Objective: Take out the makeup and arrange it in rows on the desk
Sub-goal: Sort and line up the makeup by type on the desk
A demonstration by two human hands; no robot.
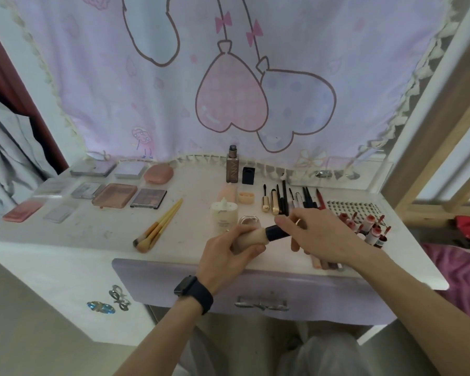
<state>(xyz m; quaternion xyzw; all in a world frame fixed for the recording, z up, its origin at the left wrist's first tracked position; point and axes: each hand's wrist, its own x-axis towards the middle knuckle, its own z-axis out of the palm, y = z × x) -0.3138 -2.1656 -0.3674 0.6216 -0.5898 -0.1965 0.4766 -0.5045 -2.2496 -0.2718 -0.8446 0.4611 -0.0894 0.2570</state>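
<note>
Over the desk [92,234] front edge, my left hand [228,256] wraps the beige tube [253,237], fingers curled round its body. My right hand [326,237], palm down, pinches the black cap [278,232] between thumb and fingers. Tube roughly level between both hands.

The right hand [323,234] is covering the near ends of the black pencils [307,198] and part of the red lip tints [369,223]. The left hand [228,255] is hiding most of the beige tube [254,236].
</note>
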